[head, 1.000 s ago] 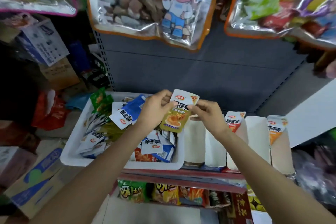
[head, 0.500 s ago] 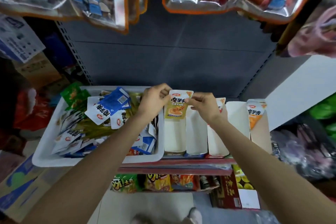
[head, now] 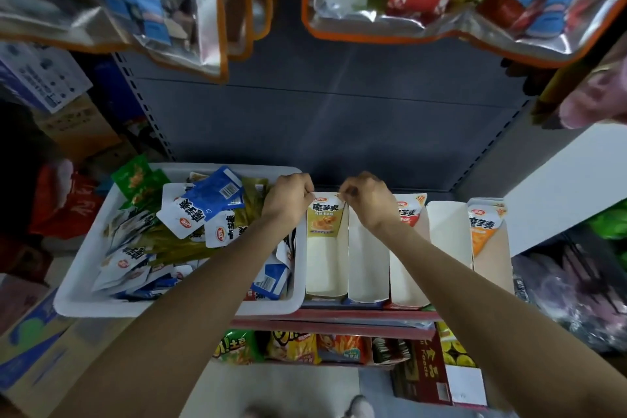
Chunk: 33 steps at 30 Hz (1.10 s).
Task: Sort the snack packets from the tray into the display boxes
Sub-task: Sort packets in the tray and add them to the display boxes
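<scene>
Both hands are up at the far end of the leftmost white cardboard display box (head: 326, 261), which sits right against the tray's right wall on the shelf. The left hand (head: 287, 197) pinches the top left corner of an olive-and-white foil snack packet (head: 324, 216), and the right hand (head: 368, 198) pinches its top right corner. Holding it by the two upper corners looks meant to keep the flat pouch upright and facing forward, so its label shows while its lower part goes down against the box's back end.

The white plastic tray (head: 79, 282) at the shelf's left end is heaped with blue-and-white, green and olive packets (head: 203, 210), so most of the sorting seems left to do. Of the row of boxes, the second (head: 368, 268) and the fourth (head: 448, 234) look bare; a red-labelled packet (head: 409, 212) stands at the back of the third and an orange-labelled one (head: 485, 227) at the back of the box nearest the shelf's right end. One flavour per box appears to be the scheme.
</scene>
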Motion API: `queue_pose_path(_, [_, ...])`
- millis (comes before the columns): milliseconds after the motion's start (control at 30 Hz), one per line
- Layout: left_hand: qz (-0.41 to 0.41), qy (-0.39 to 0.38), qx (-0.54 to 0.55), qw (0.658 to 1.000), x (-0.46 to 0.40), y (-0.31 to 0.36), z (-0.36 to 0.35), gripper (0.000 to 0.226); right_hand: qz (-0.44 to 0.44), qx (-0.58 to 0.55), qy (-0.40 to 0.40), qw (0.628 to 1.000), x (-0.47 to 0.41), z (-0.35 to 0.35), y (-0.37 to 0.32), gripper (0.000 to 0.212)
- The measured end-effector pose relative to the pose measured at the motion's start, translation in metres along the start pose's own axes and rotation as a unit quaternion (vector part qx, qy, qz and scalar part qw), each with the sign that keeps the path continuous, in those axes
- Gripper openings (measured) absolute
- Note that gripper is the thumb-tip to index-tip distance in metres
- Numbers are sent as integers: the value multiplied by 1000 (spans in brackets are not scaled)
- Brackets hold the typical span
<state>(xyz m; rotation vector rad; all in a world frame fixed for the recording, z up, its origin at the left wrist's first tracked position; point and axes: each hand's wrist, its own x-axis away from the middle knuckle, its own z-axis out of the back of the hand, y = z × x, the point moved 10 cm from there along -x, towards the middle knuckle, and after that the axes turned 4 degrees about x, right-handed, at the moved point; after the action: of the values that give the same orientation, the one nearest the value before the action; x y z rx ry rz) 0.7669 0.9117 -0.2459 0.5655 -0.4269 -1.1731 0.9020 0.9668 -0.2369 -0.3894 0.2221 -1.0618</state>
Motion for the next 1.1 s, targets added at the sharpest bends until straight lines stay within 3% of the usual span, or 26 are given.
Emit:
queue_pose_path(167, [3, 4, 15, 1000, 1, -2, 5, 9, -14, -6, -28, 1000, -3, -9, 0, 18])
queue_pose_path(267, [-16, 35, 24, 999, 11, -16, 19, 14, -11, -37, 11, 999, 3, -3, -4, 27])
queue_pose_path(333, [-23, 72, 15, 997, 23, -35, 32, 15, 24, -28, 47, 998, 12, 3, -21, 28])
queue_pose_path(433, [-35, 96, -1, 995, 39, -65, 48, 24, 105, -28, 18, 994, 25, -10, -64, 28])
queue_pose_path(600, [-44, -26, -29, 998, 56, -85, 33, 36, 118, 26, -103, 987, 33, -54, -99, 42])
queue_pose_path(733, [-108, -91, -24, 990, 73, -77, 18, 48, 127, 73, -170, 975, 39, -84, -100, 38])
queue_pose_path(933, [-138, -62, 23, 988, 74, -60, 14, 22, 120, 77, -177, 974, 39, -92, -92, 35])
queue_pose_path(1100, [-164, -68, -28, 984, 72, -48, 7, 9, 88, 33, -198, 976, 37, -90, -86, 41])
